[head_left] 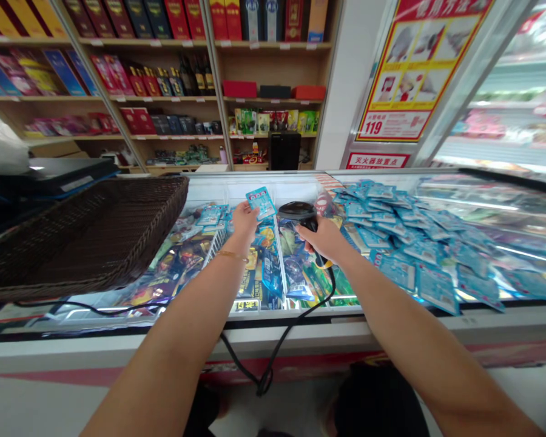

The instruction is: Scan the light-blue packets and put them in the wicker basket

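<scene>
Packet (261, 203) in left hand (246, 220); long axis leaning left

Looks like a glass-topped freezer (318, 335); bears loosely heaped blue packets (391, 212) at right, a dark wicker basket (73, 243) at left.

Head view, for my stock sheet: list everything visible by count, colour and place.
Chest freezer: one, white, foreground
Packet: one, light blue, centre
Handheld scanner: one, black, right of packet
Cable: one, black, below scanner
Packet pile: many, light blue, right
Wicker basket: one, dark brown, left
Bagged goods: many, mixed colours, inside freezer
Wire dividers: at least two, white, inside freezer
Shelving: several bays, tan, behind freezer
Boxes: many, mixed colours, on shelving
Bottles: several, dark, on shelving
Upright panel: one, black, behind freezer
Notices: two, mainly red, back right
Display case: one, whitish, far right
Bracelet: one, gold, left wrist
Left hand: one, bare, gripping packet
Right hand: one, bare, gripping scanner
</scene>
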`<action>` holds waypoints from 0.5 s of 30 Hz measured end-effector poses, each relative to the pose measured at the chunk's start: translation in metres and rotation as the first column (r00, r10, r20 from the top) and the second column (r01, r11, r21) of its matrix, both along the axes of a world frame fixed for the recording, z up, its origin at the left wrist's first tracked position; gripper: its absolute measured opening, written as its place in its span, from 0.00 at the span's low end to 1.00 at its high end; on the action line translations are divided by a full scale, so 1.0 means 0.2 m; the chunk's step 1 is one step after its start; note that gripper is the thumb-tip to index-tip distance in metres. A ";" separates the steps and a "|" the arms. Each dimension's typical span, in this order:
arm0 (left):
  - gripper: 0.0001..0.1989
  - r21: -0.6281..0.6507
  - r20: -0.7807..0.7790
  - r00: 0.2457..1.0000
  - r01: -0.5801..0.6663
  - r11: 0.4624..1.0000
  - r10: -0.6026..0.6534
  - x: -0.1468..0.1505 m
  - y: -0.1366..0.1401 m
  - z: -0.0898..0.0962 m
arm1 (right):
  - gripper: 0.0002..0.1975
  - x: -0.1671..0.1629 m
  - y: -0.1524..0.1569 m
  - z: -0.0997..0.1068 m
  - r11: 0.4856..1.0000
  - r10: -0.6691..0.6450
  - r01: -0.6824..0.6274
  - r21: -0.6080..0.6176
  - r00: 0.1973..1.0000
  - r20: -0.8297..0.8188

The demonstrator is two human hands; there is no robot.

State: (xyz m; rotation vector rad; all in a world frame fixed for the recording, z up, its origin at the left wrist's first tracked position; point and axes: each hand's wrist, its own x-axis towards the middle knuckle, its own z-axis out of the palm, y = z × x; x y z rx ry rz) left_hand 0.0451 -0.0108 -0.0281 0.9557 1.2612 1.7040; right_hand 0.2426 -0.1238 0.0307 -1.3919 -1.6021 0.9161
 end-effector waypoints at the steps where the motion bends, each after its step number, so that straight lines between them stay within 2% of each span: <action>1: 0.16 -0.001 -0.001 1.000 -0.004 1.000 0.004 0.00 0.00 0.00 | 0.11 0.00 0.00 0.00 1.000 -0.003 0.003 -0.005 1.000 -0.004; 15: 0.17 -0.007 0.008 1.000 0.001 1.000 -0.001 0.00 -0.01 0.00 | 0.11 0.00 0.00 0.01 1.000 0.025 -0.025 0.006 1.000 0.009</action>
